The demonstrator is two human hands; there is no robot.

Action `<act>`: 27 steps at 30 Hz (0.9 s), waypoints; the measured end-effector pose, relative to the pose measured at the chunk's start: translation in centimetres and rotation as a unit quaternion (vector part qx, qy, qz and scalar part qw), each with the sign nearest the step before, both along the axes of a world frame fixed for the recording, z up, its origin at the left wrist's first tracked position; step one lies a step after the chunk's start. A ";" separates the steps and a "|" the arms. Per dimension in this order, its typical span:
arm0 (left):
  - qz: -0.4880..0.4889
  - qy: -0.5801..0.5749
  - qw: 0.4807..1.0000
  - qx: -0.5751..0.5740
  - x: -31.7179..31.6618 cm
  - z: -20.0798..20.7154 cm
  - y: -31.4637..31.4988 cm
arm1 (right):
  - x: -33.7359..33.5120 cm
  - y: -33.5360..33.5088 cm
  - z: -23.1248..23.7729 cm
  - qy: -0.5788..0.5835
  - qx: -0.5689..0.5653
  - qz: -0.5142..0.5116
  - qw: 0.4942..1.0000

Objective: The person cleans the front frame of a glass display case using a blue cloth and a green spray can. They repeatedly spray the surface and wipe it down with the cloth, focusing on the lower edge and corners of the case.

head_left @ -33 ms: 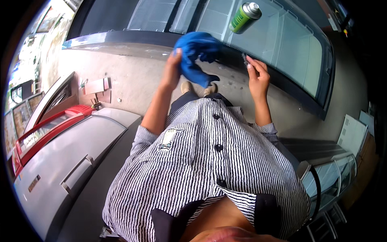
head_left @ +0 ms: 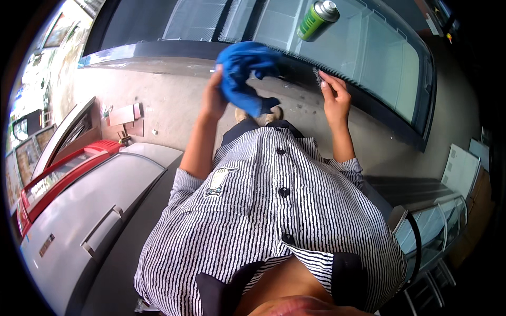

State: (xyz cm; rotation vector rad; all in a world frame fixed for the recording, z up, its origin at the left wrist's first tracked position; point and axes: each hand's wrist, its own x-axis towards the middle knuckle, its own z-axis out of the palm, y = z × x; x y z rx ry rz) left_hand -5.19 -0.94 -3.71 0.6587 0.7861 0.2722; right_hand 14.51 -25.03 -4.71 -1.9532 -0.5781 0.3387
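Observation:
A crumpled blue cloth [head_left: 245,76] hangs from my left hand [head_left: 215,95], whose fingers are closed on its left side. My right hand [head_left: 336,97] pinches a small, thin, dark greyish piece [head_left: 317,75] between thumb and fingertips; its kind is too small to make out. Both hands are in front of the near edge of a dark-framed, glass-topped cabinet [head_left: 337,52]. On the glass, beyond my right hand, stands a green spray can [head_left: 318,21] with a silvery-white top.
At the left is a white appliance [head_left: 100,184] with a handle, beside a red-framed glass lid [head_left: 68,163]. Flat pinkish pieces [head_left: 124,115] lie on the concrete floor [head_left: 174,100]. White panels [head_left: 456,168] lean at the right, near another glass-topped unit [head_left: 429,231].
My left hand and the blue cloth have shifted a little to the left. My right hand stays nearly in place, still pinching the small piece.

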 end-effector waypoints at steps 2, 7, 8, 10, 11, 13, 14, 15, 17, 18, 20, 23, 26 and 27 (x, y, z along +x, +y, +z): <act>0.023 -0.149 0.979 -0.137 -2.2 1.2 1.4 | 0.6 -0.7 -0.6 0.104 0.026 -0.009 0.994; 0.062 -0.086 0.990 -0.098 -6.6 1.6 1.2 | 1.2 0.9 0.2 0.183 0.007 0.036 0.982; 0.059 -0.079 0.991 -0.089 -7.1 1.4 1.3 | 1.6 1.7 -0.1 0.067 -0.007 0.059 0.996; 0.058 -0.037 0.996 -0.062 -7.8 1.5 1.2 | 1.9 3.6 0.9 -0.043 -0.030 0.087 0.995; 0.068 -0.010 0.997 -0.037 -7.9 1.4 1.1 | 2.0 4.6 0.4 -0.076 -0.036 0.091 0.992; 0.064 0.013 0.998 -0.010 -8.0 0.6 1.2 | 2.4 6.4 0.3 -0.087 -0.027 0.108 0.990; 0.063 0.027 0.998 0.003 -8.0 0.4 1.2 | 2.5 7.3 0.2 -0.112 -0.045 0.121 0.985; 0.046 0.017 0.999 -0.003 -8.1 0.3 1.1 | 2.7 8.0 0.2 -0.136 -0.063 0.133 0.980; 0.015 -0.004 1.000 -0.015 -7.9 0.7 1.1 | 3.1 8.6 -0.6 -0.183 -0.084 0.158 0.967; 0.027 -0.008 0.999 -0.021 -7.7 0.8 1.0 | 3.2 8.6 -1.5 -0.206 -0.088 0.171 0.960; 0.051 -0.015 0.998 -0.033 -7.3 0.9 0.6 | 3.2 7.9 -2.1 -0.229 -0.097 0.181 0.951; 0.103 -0.002 0.994 -0.043 -6.9 0.8 -0.5 | 4.0 4.6 -1.7 -0.240 -0.121 0.173 0.948; 0.101 -0.018 0.991 -0.087 -6.8 0.9 -0.9 | 3.8 4.2 -1.3 -0.265 -0.123 0.156 0.944; 0.100 -0.030 0.990 -0.098 -6.6 0.8 -1.1 | 3.6 5.5 -1.6 -0.253 -0.112 0.157 0.948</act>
